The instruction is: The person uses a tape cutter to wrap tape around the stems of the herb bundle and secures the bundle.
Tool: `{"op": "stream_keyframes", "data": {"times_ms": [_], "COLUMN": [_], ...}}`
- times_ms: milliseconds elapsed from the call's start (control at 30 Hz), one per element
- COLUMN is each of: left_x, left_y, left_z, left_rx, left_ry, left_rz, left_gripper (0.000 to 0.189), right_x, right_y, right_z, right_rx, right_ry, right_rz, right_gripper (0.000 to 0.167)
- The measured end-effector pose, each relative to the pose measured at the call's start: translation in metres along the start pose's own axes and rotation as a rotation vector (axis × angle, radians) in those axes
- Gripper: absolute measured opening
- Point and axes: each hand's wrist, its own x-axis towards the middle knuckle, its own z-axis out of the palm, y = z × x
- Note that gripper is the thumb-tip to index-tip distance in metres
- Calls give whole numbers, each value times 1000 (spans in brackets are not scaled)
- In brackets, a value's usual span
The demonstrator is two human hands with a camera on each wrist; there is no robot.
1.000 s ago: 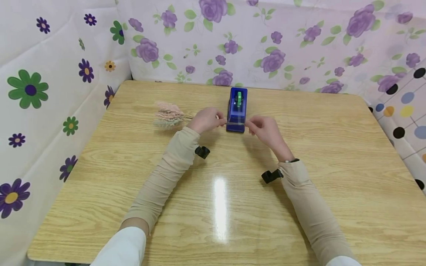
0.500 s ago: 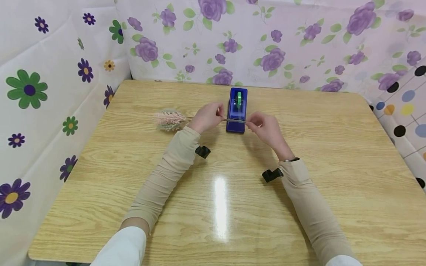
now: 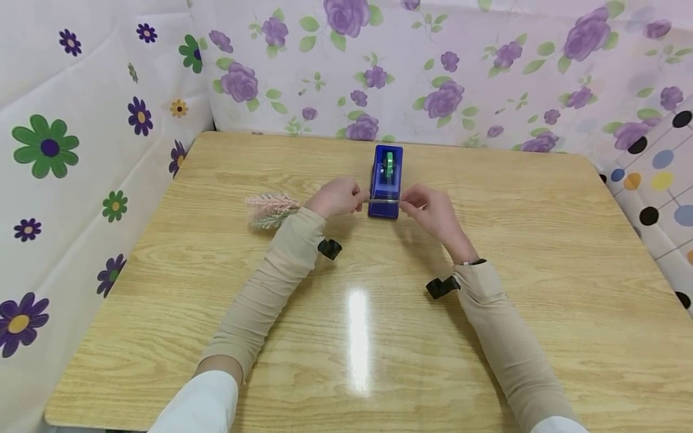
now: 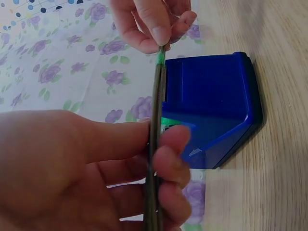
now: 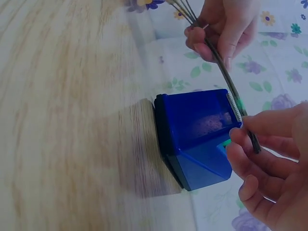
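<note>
A bunch of pink and pale green artificial flowers lies sideways, with its heads left of my left hand. That hand grips the thin stems between thumb and curled fingers. My right hand pinches the stem ends between thumb and fingertips. Between the hands, the stems cross over the front of a blue tape dispenser. A strip of green tape shows on the stems near my right fingertips. In the right wrist view the stems run close along the toothed cutter; whether they touch it I cannot tell.
The dispenser, with a green tape roll in it, stands near the back edge of the wooden table. Behind it hangs a flowered cloth. Another patterned cloth closes off the left side.
The flower heads have turned and dropped slightly toward me. My left hand rose a little, then lowered again, its fingers closer around the stems. My right hand stays almost in place.
</note>
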Motion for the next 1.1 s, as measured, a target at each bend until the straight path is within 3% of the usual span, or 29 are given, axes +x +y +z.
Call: {"op": "stream_keyframes", "data": {"times_ms": [267, 467, 1000, 1100], "left_x": [-4, -2, -3, 0], "left_y": [2, 1, 3, 2], "left_z": [1, 1, 1, 3], "left_rx": [23, 28, -20, -40], "left_ry": [122, 138, 121, 116], "left_rz": [25, 33, 12, 38], "left_gripper": [27, 24, 17, 23], "right_x": [1, 1, 2, 1], "right_y": [2, 3, 1, 0], "right_z": [2, 3, 3, 4], "right_rx": [-33, -42, -76, -81], "right_ry": [-67, -51, 34, 27], "right_rz": [84, 92, -8, -5], "right_gripper": [34, 29, 19, 19]}}
